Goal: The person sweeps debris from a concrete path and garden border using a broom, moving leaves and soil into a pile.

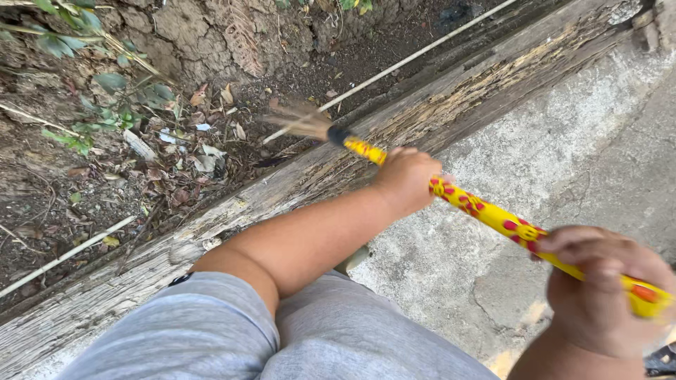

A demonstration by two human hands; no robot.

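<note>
I hold a broom with a yellow handle [493,218] patterned in red. My left hand [407,179] grips the handle low down, close to the black collar and the blurred bristles [299,119]. My right hand [602,288] grips the upper end of the handle at the lower right. The bristles hang over the weathered wooden beam [451,105] and the dirt beyond it.
Cracked grey concrete [563,155] lies right of the beam. Left of it is soil with dry leaves [183,155], scraps of litter and green plants [91,105]. A thin white pipe [394,69] runs along the ground. My grey shorts [232,331] fill the bottom.
</note>
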